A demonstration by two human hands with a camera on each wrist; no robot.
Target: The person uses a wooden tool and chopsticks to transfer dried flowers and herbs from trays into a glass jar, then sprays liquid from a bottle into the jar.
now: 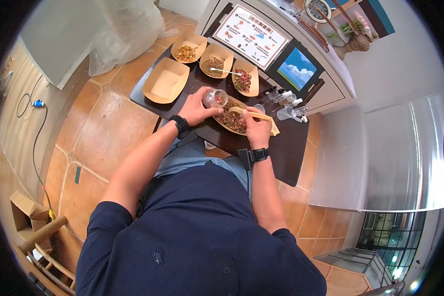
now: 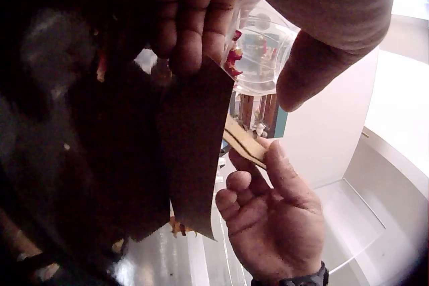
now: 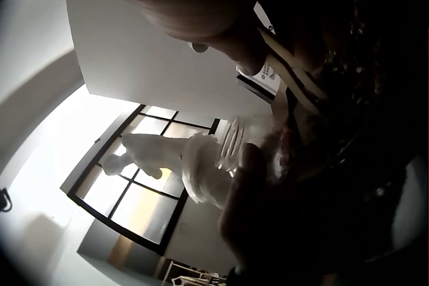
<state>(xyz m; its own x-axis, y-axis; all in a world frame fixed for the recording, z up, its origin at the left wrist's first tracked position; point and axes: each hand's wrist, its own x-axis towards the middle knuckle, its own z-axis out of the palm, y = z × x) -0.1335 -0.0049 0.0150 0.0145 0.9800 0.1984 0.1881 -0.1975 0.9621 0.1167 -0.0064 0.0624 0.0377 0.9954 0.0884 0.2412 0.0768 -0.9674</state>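
Note:
My left hand (image 1: 196,106) grips a small clear jar (image 1: 215,98) with red bits inside, tilted over the near end of a paper tray of dried reddish-brown flakes (image 1: 233,120). In the left wrist view the clear jar (image 2: 260,48) shows red petals near its wall. My right hand (image 1: 257,130) pinches a light wooden tool (image 1: 254,114), whose tip reaches into the flakes. That wooden tool (image 3: 295,75) is dim in the right wrist view, where its exact shape is hard to tell.
Behind stand an empty paper tray (image 1: 166,81) and trays of orange pieces (image 1: 185,53), brown material (image 1: 213,64) and red-green material (image 1: 242,80). A white stick crosses two of them. Small bottles (image 1: 287,98) stand at right, before an instruction sheet (image 1: 251,35) and a screen (image 1: 297,69).

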